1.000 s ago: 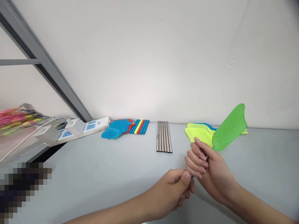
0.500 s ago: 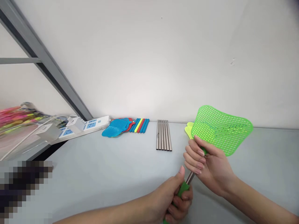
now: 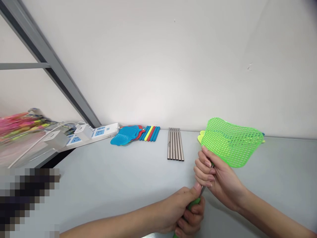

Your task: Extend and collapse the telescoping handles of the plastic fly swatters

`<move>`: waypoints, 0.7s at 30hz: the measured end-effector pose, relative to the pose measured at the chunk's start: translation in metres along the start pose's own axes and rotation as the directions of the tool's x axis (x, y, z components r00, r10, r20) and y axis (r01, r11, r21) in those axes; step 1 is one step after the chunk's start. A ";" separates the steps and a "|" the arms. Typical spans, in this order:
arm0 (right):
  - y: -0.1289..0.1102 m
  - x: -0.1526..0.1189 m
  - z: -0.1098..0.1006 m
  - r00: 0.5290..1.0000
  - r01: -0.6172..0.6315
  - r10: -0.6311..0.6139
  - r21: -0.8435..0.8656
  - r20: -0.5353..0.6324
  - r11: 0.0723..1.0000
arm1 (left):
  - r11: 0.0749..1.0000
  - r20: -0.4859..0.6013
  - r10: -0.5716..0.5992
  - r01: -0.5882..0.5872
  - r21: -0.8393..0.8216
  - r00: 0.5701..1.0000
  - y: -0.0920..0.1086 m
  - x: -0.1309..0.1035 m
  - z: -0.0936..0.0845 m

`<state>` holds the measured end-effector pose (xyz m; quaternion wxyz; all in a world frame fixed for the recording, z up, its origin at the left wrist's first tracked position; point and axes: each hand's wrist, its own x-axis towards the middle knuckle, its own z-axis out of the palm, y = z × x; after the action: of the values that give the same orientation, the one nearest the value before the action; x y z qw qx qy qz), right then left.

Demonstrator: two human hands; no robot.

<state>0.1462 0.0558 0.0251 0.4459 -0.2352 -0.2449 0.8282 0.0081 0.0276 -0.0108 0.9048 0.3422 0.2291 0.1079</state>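
A bright green mesh fly swatter [image 3: 232, 142] is held up over the right part of the grey table, its head tilted toward the upper right. My right hand [image 3: 206, 168] wraps round its metal rod just below the mesh head. Lower down, my left hand [image 3: 189, 210] is closed round the green handle [image 3: 194, 204], thumb along the rod. The two hands nearly touch, and a short piece of rod shows between them. Behind the green mesh lie yellow mesh pieces [image 3: 201, 136], mostly hidden.
On the grey table [image 3: 119, 185] lie several metal rods [image 3: 175, 145], several coloured handles [image 3: 150, 133] and stacked blue and red mesh heads [image 3: 126, 135]. A white power strip [image 3: 106, 130] with plugged chargers sits at the back left, near colourful packages [image 3: 22, 127].
The green mesh head has dropped slightly, and my left thumb has come up closer to my right hand. The whole view has shifted a little.
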 end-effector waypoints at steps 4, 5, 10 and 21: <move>0.002 0.003 -0.001 0.999 0.022 -0.023 -0.026 -0.032 0.999 | 0.999 0.015 -0.030 0.030 -0.023 0.999 0.001 0.000 -0.002; 0.002 0.003 -0.001 0.999 0.025 -0.027 -0.042 -0.040 0.999 | 0.999 0.019 -0.035 0.036 -0.029 0.999 0.001 0.000 -0.003; 0.002 0.003 -0.003 0.996 0.045 -0.053 -0.110 -0.068 0.993 | 0.998 0.030 -0.031 0.032 -0.048 0.999 0.002 -0.001 -0.005; 0.011 0.008 -0.012 0.997 0.011 -0.023 -0.177 -0.067 0.984 | 0.995 0.048 0.086 -0.084 -0.048 0.995 -0.008 0.007 -0.009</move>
<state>0.1426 0.0601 0.0083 0.4384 -0.3003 -0.3039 0.7908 0.0101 0.0292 -0.0250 0.9125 0.3333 0.1892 0.1432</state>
